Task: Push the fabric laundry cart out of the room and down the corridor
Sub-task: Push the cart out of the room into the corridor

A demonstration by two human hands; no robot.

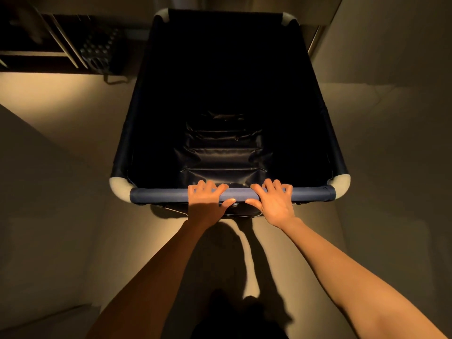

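Observation:
A dark navy fabric laundry cart (156,195) with pale rounded corner pieces fills the middle of the head view. Its deep inside is dark and looks empty, with creased fabric at the bottom. My left hand (208,198) and my right hand (274,200) both wrap over the near rim bar, side by side near its middle, thumbs under the bar and fingers over it. Both arms are stretched out straight in front of me.
Dark shelving (36,47) and a perforated dark crate (100,50) stand at the far left beside the cart's front. A wall (391,33) runs along the right, with a narrow metal strip (314,40) near the cart's far right corner. Beige floor (73,99) lies on both sides.

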